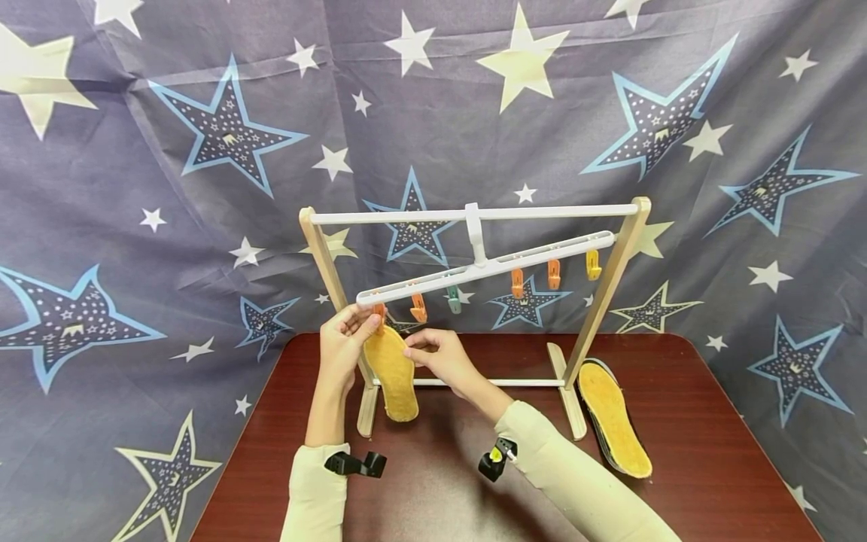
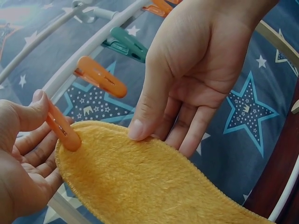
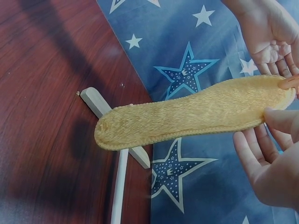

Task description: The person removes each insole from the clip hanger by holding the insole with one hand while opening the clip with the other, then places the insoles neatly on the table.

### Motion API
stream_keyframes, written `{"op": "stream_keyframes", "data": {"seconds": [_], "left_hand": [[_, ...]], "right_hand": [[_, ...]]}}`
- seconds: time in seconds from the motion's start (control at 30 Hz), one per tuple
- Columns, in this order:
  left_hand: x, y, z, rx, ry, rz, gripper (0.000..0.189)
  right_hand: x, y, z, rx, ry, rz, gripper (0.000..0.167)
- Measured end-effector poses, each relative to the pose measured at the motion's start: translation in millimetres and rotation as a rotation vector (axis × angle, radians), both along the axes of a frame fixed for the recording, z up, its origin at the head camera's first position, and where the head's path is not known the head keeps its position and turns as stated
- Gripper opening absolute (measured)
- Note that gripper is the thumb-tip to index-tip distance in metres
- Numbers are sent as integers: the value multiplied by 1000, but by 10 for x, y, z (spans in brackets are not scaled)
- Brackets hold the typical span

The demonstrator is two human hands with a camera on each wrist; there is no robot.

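A fuzzy yellow insole (image 1: pixel 393 376) hangs at the low left end of the white clip hanger (image 1: pixel 433 282). My left hand (image 1: pixel 341 339) pinches the orange clothespin (image 2: pixel 63 128) there, thumb against its upper end. The lower tip of that clothespin lies over the insole's wide end, as the left wrist view shows. With thumb and fingers, my right hand (image 1: pixel 443 357) holds the insole's edge just right of the clothespin. The insole's narrow end (image 3: pixel 110 128) dangles free above the table.
A wooden stand (image 1: pixel 603 293) with white rods carries the tilted hanger. Along the hanger are more clothespins, such as a green one (image 1: pixel 453 299) and a yellow one (image 1: pixel 593 265). Another yellow insole (image 1: pixel 612 414) with a dark edge lies on the brown table (image 1: pixel 704 421), right of the stand.
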State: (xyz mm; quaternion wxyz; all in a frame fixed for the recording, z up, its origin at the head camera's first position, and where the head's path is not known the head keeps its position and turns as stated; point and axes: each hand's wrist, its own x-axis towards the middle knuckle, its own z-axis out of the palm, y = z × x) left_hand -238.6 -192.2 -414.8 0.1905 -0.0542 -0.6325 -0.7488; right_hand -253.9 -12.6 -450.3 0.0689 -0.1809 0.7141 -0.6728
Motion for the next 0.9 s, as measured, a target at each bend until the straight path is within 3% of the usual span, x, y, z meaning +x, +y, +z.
{"op": "stream_keyframes", "data": {"seconds": [0.37,0.9], "left_hand": [[4,50,35,12,-8,73,14],[-7,79,46,30,25,111,13]], "right_hand": [[3,-11,27,4,-2,-9,17],[3,-26,36,-3,3,-24,17]]}}
